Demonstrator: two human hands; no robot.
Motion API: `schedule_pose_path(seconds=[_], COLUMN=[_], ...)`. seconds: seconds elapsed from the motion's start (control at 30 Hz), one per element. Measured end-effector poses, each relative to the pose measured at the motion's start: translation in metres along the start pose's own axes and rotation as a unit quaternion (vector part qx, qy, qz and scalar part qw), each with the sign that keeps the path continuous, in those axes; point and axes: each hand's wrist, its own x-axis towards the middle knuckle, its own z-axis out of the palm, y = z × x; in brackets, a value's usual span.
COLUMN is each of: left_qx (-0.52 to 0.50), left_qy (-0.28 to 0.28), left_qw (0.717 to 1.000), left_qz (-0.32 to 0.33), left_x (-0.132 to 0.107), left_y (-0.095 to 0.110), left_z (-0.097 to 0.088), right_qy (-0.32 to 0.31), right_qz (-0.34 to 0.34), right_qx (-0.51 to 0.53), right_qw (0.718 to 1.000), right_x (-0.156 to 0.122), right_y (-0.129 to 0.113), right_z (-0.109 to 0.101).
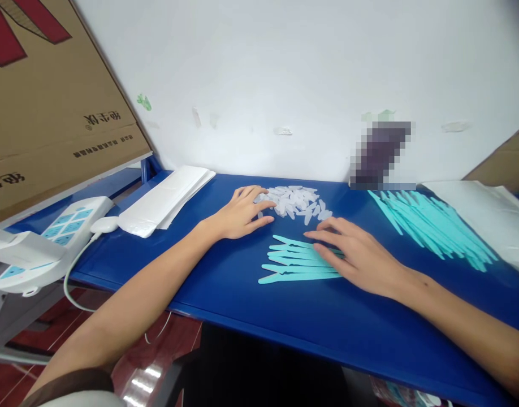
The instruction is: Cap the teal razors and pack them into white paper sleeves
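Note:
My left hand [245, 213] rests at the left side of a heap of small translucent white plastic pieces [295, 199], its fingers apart and its fingertips at the heap's edge. Below the heap, several flat turquoise strips with forked ends [299, 258] lie side by side in a row. Over the right ends of these strips is my right hand [348, 249], fingers spread; it hides those ends. Whether its fingertips touch the strips I cannot tell. A larger pile of the same turquoise strips [433, 226] lies farther right.
A stack of white flat packets [168, 198] lies at the left of the blue table [242, 299]. Beside it are a white power strip [68, 226] and a cable. A cardboard box [60, 96] stands at left; a clear plastic bag [480, 206] lies at right. A white wall [263, 85] borders the back.

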Motion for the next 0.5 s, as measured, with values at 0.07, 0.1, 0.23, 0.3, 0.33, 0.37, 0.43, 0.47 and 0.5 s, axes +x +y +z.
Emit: schedule_pose_path(seconds=[0.07, 0.1, 0.23, 0.3, 0.33, 0.37, 0.43, 0.47, 0.5], left_qx=[0.003, 0.004, -0.004, -0.019, -0.029, -0.042, -0.07, -0.083, -0.092], left_qy=[0.001, 0.001, 0.002, 0.0, 0.0, 0.0, 0.007, 0.014, 0.022], left_qw=[1.0, 1.0, 1.0, 1.0, 0.999, 0.998, 0.995, 0.993, 0.991], left_qz=[0.0, 0.001, 0.013, 0.025, 0.034, 0.045, 0.072, 0.086, 0.097], left_x=[0.0, 0.0, 0.001, 0.002, 0.002, 0.002, 0.004, 0.004, 0.005], left_y=[-0.001, -0.001, 0.004, 0.01, 0.014, 0.018, 0.026, 0.029, 0.032], left_z=[-0.001, -0.001, 0.0, 0.0, 0.0, 0.0, -0.001, -0.001, -0.001], right_qy=[0.002, -0.005, -0.035, -0.035, -0.03, -0.022, 0.007, 0.025, 0.043], right_qz=[0.018, 0.023, 0.008, -0.009, -0.014, -0.017, -0.007, 0.009, 0.037], right_qx=[-0.011, -0.011, 0.015, 0.026, 0.029, 0.03, 0.017, 0.001, -0.024], right_qw=[1.0, 1.0, 0.999, 0.999, 0.999, 0.999, 1.0, 1.0, 0.998], right_x=[0.0, 0.0, 0.0, 0.0, 0.001, 0.001, 0.003, 0.005, 0.006], right_y=[0.003, 0.003, 0.0, -0.003, -0.004, -0.003, 0.002, 0.007, 0.015], right_z=[0.001, 0.0, -0.001, -0.002, -0.002, -0.004, -0.01, -0.015, -0.021])
